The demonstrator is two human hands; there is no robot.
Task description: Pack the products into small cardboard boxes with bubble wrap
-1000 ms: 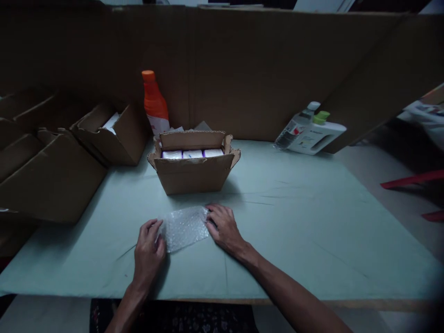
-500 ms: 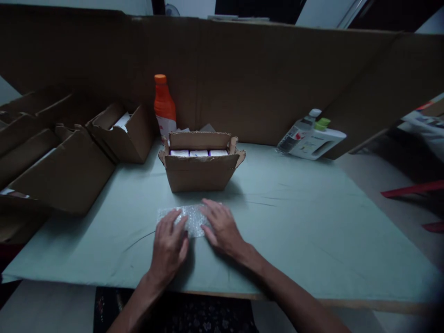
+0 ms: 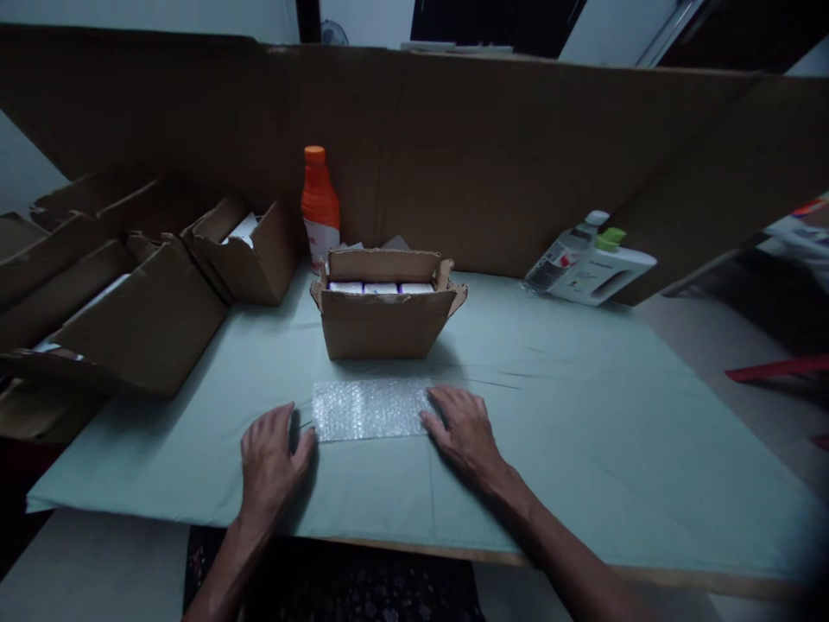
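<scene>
A flat rectangle of clear bubble wrap (image 3: 370,409) lies on the pale green table cover (image 3: 583,432), in front of a small open cardboard box (image 3: 379,328). My left hand (image 3: 272,458) rests on the cover just off the wrap's left end, fingers apart, holding nothing. At the wrap's right end is my right hand (image 3: 463,432), its fingers spread and the tips at or on the edge. White packs with purple edges (image 3: 380,288) stand in a row inside the box, their lower parts hidden.
Several cardboard boxes (image 3: 161,320) crowd the left side. An orange bottle (image 3: 319,207) stands behind the small box. At the back right a clear bottle (image 3: 563,250) leans beside a white jug with a green cap (image 3: 609,272). A tall cardboard panel (image 3: 485,164) closes off the back.
My hands have moved apart, the left one to the left and the right one to the right. More of the bubble wrap now shows. The view has shifted slightly.
</scene>
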